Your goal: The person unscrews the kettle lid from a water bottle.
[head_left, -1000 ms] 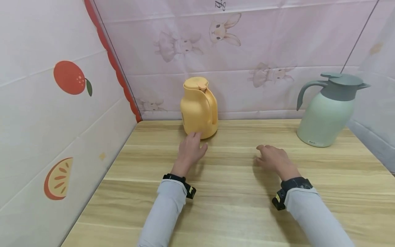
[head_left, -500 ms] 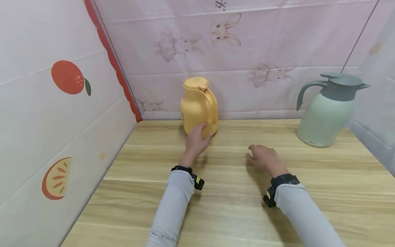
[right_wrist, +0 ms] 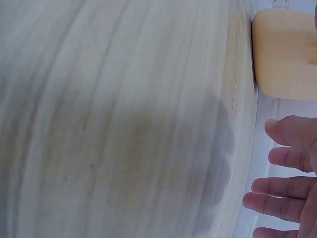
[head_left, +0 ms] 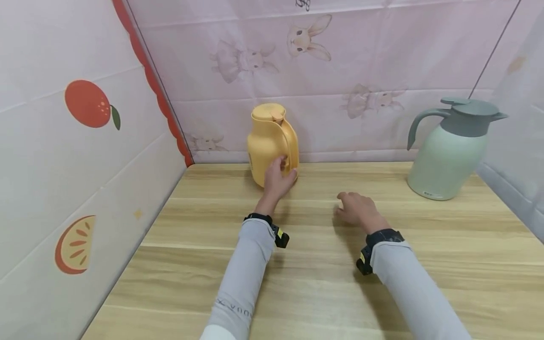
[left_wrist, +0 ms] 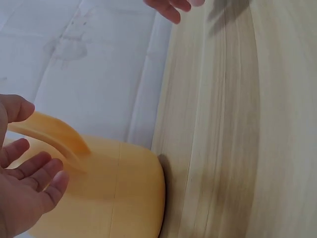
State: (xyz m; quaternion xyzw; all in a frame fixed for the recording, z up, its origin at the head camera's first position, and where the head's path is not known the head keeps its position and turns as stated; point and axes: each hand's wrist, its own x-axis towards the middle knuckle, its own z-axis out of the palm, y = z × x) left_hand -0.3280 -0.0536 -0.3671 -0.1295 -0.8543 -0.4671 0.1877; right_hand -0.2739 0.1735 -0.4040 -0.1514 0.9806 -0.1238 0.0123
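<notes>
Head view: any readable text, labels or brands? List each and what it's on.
Left sleeve: a line of small print near the cuff end, too blurred to read.
Green jug: a small dark mark low on the body, too small to read.
Back wall cloth: dark characters cut off by the top edge, unreadable.
Yellow jug: no text visible.

The light wooden table (head_left: 306,283) bears 2 jugs: yellow jug (head_left: 267,141), green jug (head_left: 446,160).

yellow jug (head_left: 272,144) against back wall (head_left: 361,71); table (head_left: 323,283) open | green jug (head_left: 446,156) far right
</notes>
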